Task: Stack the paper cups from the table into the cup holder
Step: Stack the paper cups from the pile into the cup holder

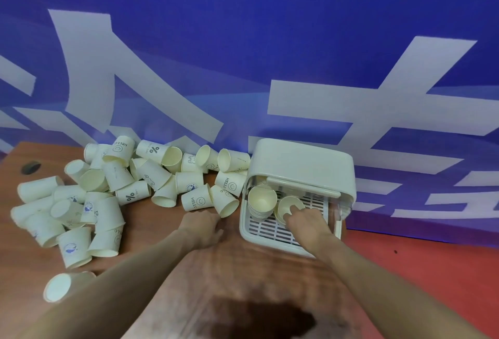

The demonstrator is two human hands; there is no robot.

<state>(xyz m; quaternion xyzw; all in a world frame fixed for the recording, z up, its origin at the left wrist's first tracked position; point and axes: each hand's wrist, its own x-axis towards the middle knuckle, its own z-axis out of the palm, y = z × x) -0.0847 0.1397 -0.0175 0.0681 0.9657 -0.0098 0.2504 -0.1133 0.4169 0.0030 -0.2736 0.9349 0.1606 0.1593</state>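
Paper cups, cream-white thin-walled (197, 199), lie heaped just beyond your left hand (201, 226), fingers loose, holding nothing. Your right hand (306, 224) pinches a cup (289, 205) inside the white slatted plastic cup holder (272, 233). Light, crushable: grip by the rim, gently.

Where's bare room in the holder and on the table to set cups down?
Free: the cup holder's slotted tray, front-left below the cup stack; the table strip nearest the camera, between both forearms. Crowded: the loose cups on the table's left, and the tray where the right hand holds a cup.
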